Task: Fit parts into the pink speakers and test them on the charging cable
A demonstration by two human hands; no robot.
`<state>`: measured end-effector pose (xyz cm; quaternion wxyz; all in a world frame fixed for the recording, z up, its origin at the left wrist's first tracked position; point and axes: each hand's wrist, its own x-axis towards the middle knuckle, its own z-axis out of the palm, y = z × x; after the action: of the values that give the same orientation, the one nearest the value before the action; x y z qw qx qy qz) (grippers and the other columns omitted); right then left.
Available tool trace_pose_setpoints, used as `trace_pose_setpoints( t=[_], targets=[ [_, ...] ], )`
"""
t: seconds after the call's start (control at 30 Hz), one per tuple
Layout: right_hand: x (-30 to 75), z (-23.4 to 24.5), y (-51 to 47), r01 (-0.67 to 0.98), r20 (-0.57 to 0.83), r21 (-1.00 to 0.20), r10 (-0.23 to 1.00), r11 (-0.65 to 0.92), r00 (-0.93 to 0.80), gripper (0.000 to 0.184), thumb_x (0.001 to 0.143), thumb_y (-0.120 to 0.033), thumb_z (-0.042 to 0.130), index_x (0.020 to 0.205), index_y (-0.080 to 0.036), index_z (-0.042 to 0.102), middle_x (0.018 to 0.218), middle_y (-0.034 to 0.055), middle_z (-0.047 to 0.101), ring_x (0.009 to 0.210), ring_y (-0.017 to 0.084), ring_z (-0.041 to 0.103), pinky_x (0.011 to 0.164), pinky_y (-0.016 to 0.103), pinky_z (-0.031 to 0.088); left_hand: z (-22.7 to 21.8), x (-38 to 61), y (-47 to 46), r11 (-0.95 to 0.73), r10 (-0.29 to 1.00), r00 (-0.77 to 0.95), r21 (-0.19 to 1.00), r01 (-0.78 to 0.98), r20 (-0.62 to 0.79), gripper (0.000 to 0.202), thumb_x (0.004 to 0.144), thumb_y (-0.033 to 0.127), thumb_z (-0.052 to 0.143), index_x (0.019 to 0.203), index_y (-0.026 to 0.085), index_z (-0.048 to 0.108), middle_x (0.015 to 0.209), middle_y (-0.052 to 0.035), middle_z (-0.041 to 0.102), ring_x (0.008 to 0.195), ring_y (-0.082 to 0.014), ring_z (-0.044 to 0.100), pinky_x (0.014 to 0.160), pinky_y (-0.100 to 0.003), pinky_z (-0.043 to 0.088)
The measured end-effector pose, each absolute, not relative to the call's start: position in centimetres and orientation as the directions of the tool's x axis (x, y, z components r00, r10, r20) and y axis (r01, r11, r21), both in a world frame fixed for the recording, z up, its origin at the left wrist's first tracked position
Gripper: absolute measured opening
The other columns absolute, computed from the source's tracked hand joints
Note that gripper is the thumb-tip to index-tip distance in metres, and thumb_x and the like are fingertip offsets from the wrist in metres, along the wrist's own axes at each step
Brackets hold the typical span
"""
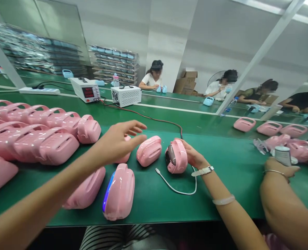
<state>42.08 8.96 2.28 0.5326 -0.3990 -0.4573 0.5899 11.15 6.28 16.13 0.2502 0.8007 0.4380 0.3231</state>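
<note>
Striped lap (107,238): below both hands, at the near edge of the green counter (154,210).
Lit pink device (124,194): upright, nearer the person than the left hand, blue light along its left side.
White cable (180,192): loose on the counter, curving below the right hand, its plug end pointing leftward.
Left hand (118,141): raised and empty, fingers stretched out, thumb apart, well apart from the other hand.
Right hand (194,155): against the right side of the dark-windowed pink device (180,158); fingers partly hidden, so I cannot tell whether they clamp it.
Middle pink device (149,151): on the counter between the two hands.
Pink rows (57,144): left of the left hand, packed close together.
Co-worker's hand (280,169): well right of the right hand, at a round pale object (282,155).
Power supply (86,91): beyond the left hand, red digits lit.
White metal box (126,96): beyond both hands, right of the supply.
Seated co-worker (151,80): farther beyond, hands at light-blue items (164,89).
</note>
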Motion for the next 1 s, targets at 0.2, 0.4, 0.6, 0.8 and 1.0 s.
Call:
trace_pose_setpoints(
  t=[0.2,0.4,0.6,0.8,1.0],
  targets=[
    [41.1,2.6,8.7,-0.322,-0.011,-0.946,0.994,-0.045,-0.106,0.05,0.058,-0.033,0.089,0.101,-0.027,0.065,0.102,0.0002,0.072,0.09,0.018,0.067,0.076,0.025,0.054,14.0,15.9,12.0,-0.574,0.77,0.631,0.331,0.749,-0.095,0.066,0.085,0.051,0.049,0.144,0.021,0.04,0.138,-0.0127,0.056,0.123,-0.0355,0.054,0.1,-0.05,0.045],
    [40.6,2.5,8.0,-0.304,-0.015,-0.952,0.999,-0.027,-0.042,0.045,0.067,-0.031,0.083,0.106,-0.028,0.062,0.105,-0.0001,0.068,0.09,0.017,0.065,0.072,0.023,0.052,12.7,17.0,13.7,-0.643,0.656,0.699,0.275,0.715,-0.284,0.07,0.082,0.036,0.051,0.148,0.024,0.03,0.138,-0.0144,0.05,0.114,-0.0343,0.06,0.094,-0.046,0.048],
    [40.8,2.3,7.7,-0.268,-0.055,-0.961,0.998,-0.063,-0.039,0.05,0.066,-0.032,0.084,0.109,-0.028,0.06,0.108,0.0005,0.064,0.089,0.016,0.063,0.069,0.023,0.052,13.7,15.3,18.8,-0.513,0.61,0.667,0.428,0.744,-0.428,0.064,0.076,0.035,0.057,0.135,0.024,0.035,0.133,-0.0067,0.053,0.104,-0.0228,0.06,0.082,-0.03,0.048],
    [40.9,2.5,7.4,-0.258,-0.099,-0.96,0.994,-0.109,-0.051,0.052,0.068,-0.035,0.083,0.113,-0.031,0.058,0.109,0.0005,0.063,0.091,0.018,0.063,0.069,0.024,0.053,14.4,17.1,20.3,-0.46,0.651,0.564,0.327,0.826,-0.508,0.072,0.06,0.036,0.068,0.125,0.021,0.041,0.114,-0.0058,0.057,0.096,-0.0255,0.058,0.067,-0.027,0.045],
    [40.9,2.6,7.3,-0.233,-0.109,-0.966,0.993,-0.114,-0.037,0.052,0.067,-0.034,0.084,0.113,-0.031,0.058,0.107,0.0003,0.064,0.088,0.017,0.063,0.066,0.023,0.054,15.2,18.8,20.4,-0.48,0.653,0.501,0.201,0.854,-0.569,0.077,0.054,0.035,0.069,0.125,0.022,0.041,0.115,-0.0065,0.058,0.094,-0.026,0.059,0.061,-0.026,0.043]
  ],
)
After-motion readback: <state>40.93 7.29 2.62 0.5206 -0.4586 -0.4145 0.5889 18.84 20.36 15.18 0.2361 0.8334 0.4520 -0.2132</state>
